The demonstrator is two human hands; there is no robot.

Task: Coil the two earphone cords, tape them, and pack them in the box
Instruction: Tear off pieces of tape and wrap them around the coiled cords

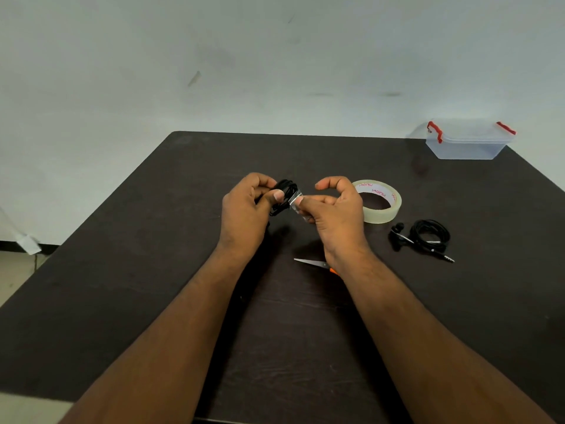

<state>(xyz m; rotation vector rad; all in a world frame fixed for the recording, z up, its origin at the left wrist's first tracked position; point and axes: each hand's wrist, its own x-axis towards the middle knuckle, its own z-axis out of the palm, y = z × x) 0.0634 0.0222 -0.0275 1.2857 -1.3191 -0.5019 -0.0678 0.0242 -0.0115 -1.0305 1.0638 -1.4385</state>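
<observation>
Scissors (315, 264): nearest item, flat on surface (183, 270) under R wrist, blade pointing L, orange handle mostly hidden.

Coiled earphone cord (286, 194): black, held up off surface, centre of view. L hand (247, 209) grips it, fingers curled round bundle, thumb pressed across front. Tape strip (296, 203): short clear piece, one end on the coil's R side, other end pinched by R hand (333, 206) betw. thumb & middle fingers; index finger curled up, free. Key relation: strip runs off coil to the R, toward R hand, so wrap likely goes round the bundle w/ R hand while L hand steadies.

Tape roll (379, 201): just behind/R of R hand, lying flat.

Second earphone cord (428, 237): coiled, on surface further R, nearer R hand; taped or not, can't tell.

Box (467, 142): clear plastic, red clips, far R corner, well apart. Lid state unclear.
</observation>
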